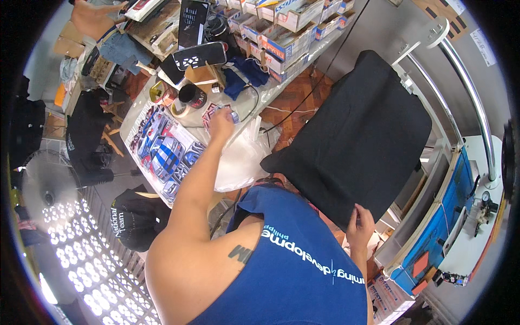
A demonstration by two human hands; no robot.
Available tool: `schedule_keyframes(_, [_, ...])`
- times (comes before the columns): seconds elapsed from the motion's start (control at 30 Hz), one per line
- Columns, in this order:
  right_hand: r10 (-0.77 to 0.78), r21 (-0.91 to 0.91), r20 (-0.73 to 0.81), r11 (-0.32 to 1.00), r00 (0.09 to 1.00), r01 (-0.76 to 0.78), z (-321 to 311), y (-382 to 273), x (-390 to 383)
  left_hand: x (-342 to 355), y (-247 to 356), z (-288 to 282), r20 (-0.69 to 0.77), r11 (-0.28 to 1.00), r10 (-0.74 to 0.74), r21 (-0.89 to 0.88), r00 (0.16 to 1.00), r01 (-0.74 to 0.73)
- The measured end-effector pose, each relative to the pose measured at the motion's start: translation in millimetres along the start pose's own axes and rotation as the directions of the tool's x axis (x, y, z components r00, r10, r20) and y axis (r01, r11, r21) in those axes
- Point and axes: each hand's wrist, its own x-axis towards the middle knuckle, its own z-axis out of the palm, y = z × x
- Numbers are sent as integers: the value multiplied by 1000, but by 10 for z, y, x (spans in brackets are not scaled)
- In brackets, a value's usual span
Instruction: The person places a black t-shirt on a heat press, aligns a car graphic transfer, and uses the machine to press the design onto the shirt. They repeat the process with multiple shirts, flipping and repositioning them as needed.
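On the left-side table (271,92): left hand (222,124), fingertips hidden (grip: cannot tell), near patterned card (209,112); black cup (192,97) farther left. Right: right hand (360,226) pinching black cloth (352,135).

Wall (365,35), plain grey, with white printed sheets (482,46) fixed high at the right. Floor (295,100), reddish-brown parquet, wood blocks, showing beyond the near bench (245,106), which has a pale, glossy cover. Further work table (138,39), timber-edged, at upper left. Stool or stand, light wood (111,142), partly hidden, exact kind unclear. Pierced screen window (81,265), rows of rounded openings, strong white daylight behind, at lower left; grey slatted panel (103,208) adjoining. Round fan (50,184), blades blurred, just above the screen.
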Motion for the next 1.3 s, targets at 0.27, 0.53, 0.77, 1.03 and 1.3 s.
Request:
schedule_keyframes(0.27, [124,46,39,991,992,-126,37,-41,91,441,-718,-126,81,850,-444,354,892,391])
schedule_keyframes(0.53, [126,114,7,985,992,-126,40,-4,79,460,-322,-335,47,956,-168,-234,985,175])
schedule_keyframes(0.77, [312,515,70,802,947,-302,159,-182,461,-598,2292,-125,635,634,606,-749,479,193])
schedule_keyframes(1.03, [579,337,84,749,811,-570,-207,364,436,-973,3814,534,368,313,927,-646,75,-696])
schedule_keyframes(1.3, [561,184,-173,826,810,-533,-486,767,651,472,5527,2296,130,254,964,-206,231,-945])
